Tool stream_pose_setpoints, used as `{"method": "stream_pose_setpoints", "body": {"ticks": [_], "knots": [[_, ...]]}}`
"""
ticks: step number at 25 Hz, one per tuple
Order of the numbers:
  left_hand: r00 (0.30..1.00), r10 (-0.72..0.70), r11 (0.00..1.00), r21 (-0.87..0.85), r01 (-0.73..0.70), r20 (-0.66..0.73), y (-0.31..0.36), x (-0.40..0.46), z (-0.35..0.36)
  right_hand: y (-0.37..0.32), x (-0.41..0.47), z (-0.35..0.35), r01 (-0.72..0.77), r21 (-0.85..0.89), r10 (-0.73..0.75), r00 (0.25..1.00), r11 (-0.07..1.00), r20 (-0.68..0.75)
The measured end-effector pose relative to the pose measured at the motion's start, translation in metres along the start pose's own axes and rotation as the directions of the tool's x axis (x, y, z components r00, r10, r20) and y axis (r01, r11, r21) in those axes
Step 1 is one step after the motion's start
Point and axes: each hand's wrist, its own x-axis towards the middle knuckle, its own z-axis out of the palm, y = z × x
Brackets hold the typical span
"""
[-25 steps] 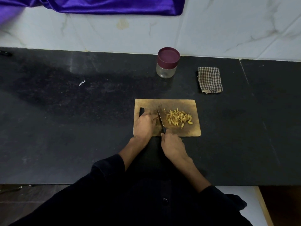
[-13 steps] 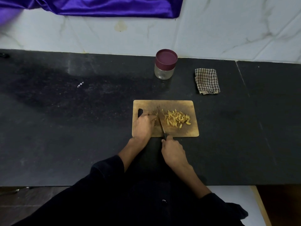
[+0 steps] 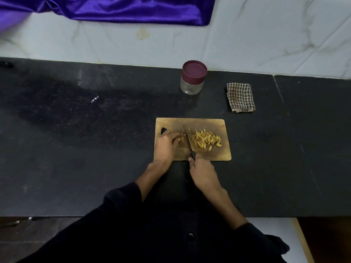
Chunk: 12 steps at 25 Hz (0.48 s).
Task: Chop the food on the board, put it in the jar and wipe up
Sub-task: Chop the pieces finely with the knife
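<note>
A wooden cutting board (image 3: 205,123) lies on the black counter. On its right half sits a pile of yellow chopped strips (image 3: 206,139). My right hand (image 3: 203,172) grips the black handle of a knife (image 3: 189,141), whose blade stands on the board just left of the pile. My left hand (image 3: 167,145) rests on the board's left side, its curled fingertips pinching a small uncut yellow piece (image 3: 182,137) beside the blade. A glass jar (image 3: 192,77) with a maroon lid on stands behind the board.
A folded checked cloth (image 3: 240,97) lies right of the jar. The counter (image 3: 76,149) runs wide to the left and right. A white tiled wall with a purple cloth (image 3: 114,8) hanging on it stands behind. The counter's front edge is under my arms.
The knife blade has worked slightly against the food beside my left fingers. Both hands stay in place on the board; the view has shifted a little.
</note>
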Motion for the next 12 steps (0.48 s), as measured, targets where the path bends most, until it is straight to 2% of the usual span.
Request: {"method": "stream_pose_setpoints", "body": {"ticks": [5,12], "knots": [[0.999,0.039,0.998,0.048,-0.041,0.029,0.001,-0.004,0.003,-0.004,0.004,0.003,0.042,-0.023,-0.042,0.999,0.999,0.018],[0.981,0.068,0.970,0.219,-0.108,0.183,-0.001,-0.011,0.008,-0.007,0.006,0.002,0.039,-0.056,-0.037,0.999,0.998,0.032]]}}
